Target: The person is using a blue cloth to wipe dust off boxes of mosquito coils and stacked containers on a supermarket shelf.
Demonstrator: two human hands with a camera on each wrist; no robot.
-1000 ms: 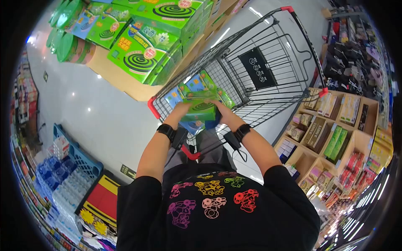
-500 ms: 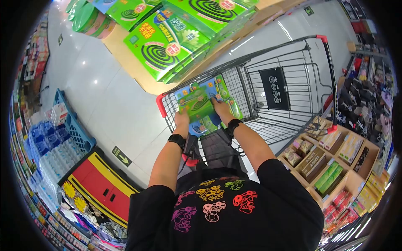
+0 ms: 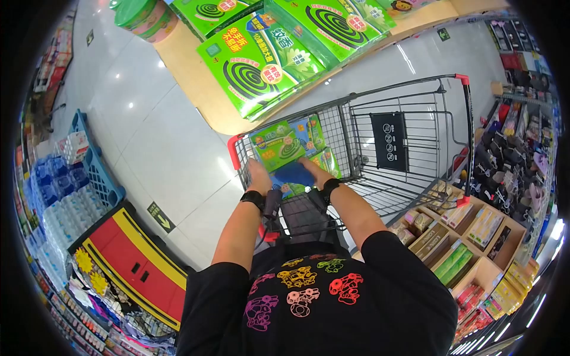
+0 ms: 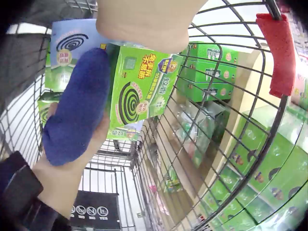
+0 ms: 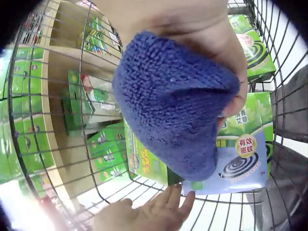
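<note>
In the head view, a green box with a spiral picture (image 3: 277, 145) lies flat on other boxes in the wire cart (image 3: 396, 183). The left hand (image 3: 258, 176) is at the near left of this stack; in the right wrist view its fingers (image 5: 171, 199) are extended beside the boxes. A bunched blue cloth (image 5: 175, 103) is gripped in the right hand (image 3: 317, 173), covering part of a light-blue box (image 5: 243, 178). From the left wrist view, the cloth (image 4: 79, 106) sits right beside the green box (image 4: 137, 91).
A wooden display table (image 3: 222, 115) stacked with green boxes (image 3: 255, 71) stands past the cart's left side. Shelves of small boxed goods (image 3: 469, 231) are at the right. A red and yellow case (image 3: 133, 261) and a blue crate (image 3: 98, 169) stand at the left.
The green box that both hands held now lies farther forward on the stack. The hands are nearer the body, and the blue cloth is in plain view.
</note>
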